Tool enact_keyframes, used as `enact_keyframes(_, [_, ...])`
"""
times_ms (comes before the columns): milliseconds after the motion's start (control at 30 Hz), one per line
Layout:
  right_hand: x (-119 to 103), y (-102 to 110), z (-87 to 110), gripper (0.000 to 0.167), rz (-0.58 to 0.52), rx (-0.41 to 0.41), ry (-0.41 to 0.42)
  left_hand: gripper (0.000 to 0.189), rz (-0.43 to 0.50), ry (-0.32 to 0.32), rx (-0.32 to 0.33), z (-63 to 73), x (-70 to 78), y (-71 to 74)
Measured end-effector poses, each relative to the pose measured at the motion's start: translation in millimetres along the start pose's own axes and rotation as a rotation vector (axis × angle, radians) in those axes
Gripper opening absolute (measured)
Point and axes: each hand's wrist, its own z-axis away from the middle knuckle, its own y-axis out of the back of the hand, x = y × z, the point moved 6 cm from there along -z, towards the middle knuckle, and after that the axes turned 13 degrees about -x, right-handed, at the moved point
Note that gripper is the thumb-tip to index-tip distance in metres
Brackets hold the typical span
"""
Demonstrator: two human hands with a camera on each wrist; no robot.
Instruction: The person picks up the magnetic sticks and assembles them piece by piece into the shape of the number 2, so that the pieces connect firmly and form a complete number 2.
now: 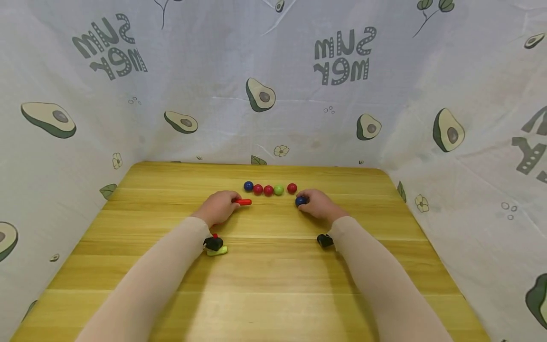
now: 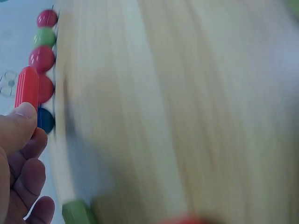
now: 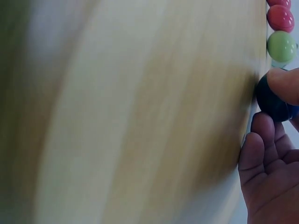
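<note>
My left hand [image 1: 220,207] pinches a red ridged stick [image 1: 244,202] with a tapered end between thumb and forefinger; its other fingers are curled in the left wrist view. Over on the right, my right hand [image 1: 319,204] holds a dark blue ball [image 1: 301,201] between thumb and fingertips, close over the table. Just beyond both hands runs a row of glossy balls: a blue ball [image 1: 248,186] at the left end, two red balls [image 1: 263,190], a green ball [image 1: 278,190], then, after a small gap, another red ball [image 1: 292,188].
Below my left wrist lies a yellow-green stick [image 1: 217,251], partly covered by the black wrist camera [image 1: 213,243], with a bit of red beside it. The wooden table [image 1: 265,285] ends at a white printed cloth [image 1: 299,123] behind and at the sides.
</note>
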Motion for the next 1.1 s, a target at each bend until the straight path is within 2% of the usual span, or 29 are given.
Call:
enact_keyframes(233, [-7, -4, 0.4, 0.045, 0.004, -0.003, -0.007, 0.027, -0.025, -0.036, 0.004, -8.8, 17.2, -7.8])
enact_keyframes(467, [-9, -5, -1.1, 0.045, -0.002, -0.003, -0.016, 0.021, -0.012, -0.067, 0.016, -15.1, 24.0, 0.4])
enact_keyframes(700, [-9, -6, -2.5, 0.042, -0.017, -0.002, -0.015, 0.029, -0.039, -0.068, -0.003, -26.3, 39.1, 5.4])
enact_keyframes(933, [-7, -5, -2.2, 0.043, -0.034, -0.006, -0.02, 0.026, -0.061, -0.084, -0.023, -38.7, 58.8, -2.5])
enact_keyframes(1100, [-6, -4, -0.7, 0.042, -0.054, -0.013, -0.019, 0.028, -0.042, -0.078, -0.034, -44.9, 69.4, -9.3])
